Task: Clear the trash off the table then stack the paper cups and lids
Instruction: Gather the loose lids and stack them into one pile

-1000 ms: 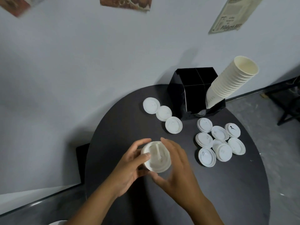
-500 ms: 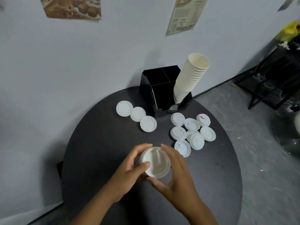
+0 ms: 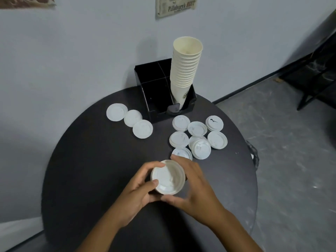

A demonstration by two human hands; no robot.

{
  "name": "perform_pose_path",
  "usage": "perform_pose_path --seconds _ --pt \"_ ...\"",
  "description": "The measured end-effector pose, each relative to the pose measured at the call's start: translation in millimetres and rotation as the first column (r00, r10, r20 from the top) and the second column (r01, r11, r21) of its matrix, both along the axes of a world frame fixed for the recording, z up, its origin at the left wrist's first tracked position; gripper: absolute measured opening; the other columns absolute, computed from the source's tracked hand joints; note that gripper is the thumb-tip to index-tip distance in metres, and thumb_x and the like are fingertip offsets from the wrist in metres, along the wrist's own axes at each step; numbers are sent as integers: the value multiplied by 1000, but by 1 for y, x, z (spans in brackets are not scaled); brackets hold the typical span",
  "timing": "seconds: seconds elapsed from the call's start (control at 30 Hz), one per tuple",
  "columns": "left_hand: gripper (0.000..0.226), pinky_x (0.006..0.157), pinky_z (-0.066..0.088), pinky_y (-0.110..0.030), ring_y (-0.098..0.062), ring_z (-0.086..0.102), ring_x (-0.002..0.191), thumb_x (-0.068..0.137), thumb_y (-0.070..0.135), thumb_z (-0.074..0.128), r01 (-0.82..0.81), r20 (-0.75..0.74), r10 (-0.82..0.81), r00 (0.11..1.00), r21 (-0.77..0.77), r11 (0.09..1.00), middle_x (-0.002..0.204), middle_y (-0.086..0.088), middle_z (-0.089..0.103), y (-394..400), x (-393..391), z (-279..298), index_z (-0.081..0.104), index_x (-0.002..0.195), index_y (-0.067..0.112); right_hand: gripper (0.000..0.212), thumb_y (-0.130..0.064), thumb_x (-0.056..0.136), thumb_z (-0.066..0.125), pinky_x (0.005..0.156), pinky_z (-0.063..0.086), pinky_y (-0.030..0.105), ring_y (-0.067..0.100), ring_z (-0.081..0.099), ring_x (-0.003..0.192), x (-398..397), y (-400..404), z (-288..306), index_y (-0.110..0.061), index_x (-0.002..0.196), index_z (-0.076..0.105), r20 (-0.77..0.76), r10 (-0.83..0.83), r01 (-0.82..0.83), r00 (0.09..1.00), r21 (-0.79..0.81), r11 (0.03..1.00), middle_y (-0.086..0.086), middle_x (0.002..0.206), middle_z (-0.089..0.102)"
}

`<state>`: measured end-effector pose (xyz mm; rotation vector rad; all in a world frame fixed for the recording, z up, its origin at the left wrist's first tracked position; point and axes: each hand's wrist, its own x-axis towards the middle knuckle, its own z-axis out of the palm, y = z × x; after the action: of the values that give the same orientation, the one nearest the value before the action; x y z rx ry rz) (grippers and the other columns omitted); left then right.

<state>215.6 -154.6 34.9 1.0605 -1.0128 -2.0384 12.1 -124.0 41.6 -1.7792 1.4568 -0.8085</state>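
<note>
Both the left hand [image 3: 135, 192] and right hand [image 3: 193, 186] curl around a small stack of white plastic lids [image 3: 168, 177] between them. Lid stacking seems underway; the next loose white lid [image 3: 182, 153] lies just beyond the right fingertips.

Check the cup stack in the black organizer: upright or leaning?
Leaning. The stack of paper cups stands in the right front compartment of the black organizer, its base at the front and its open top tilted toward the wall.
</note>
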Motion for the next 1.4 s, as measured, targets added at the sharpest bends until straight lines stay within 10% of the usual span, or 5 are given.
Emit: perform_pose_path --seconds 0.23,0.77,1.4 --pt "41 96 56 -62 -33 53 137 90 9 57 -170 5 170 985 57 984 142 0 58 11 -14 -21 62 130 18 79 -35 73 85 94 52 32 20 55 127 -46 -4 -20 -29 143 49 297 -195 164 935 125 979 -9 143 56" --pt "41 96 55 -64 -35 53 137 91 9 54 -326 50 322 945 96 941 143 1 58 5 18 -49 62 129 21 18 -11 76 88 68 34 6 17 49 95 -32 -54 -155 -19 86 76 -291 -294 262 911 -143 954 -5 103 64" --pt "42 94 57 -62 -41 61 128 88 13 60 -249 4 251 968 121 961 142 -2 61 -20 78 -16 64 128 24 8 -18 92 73 78 50 27 21 62 90 46 -26 11 -12 89 77 -9 -170 147 985 -461 875 -4 97 67"
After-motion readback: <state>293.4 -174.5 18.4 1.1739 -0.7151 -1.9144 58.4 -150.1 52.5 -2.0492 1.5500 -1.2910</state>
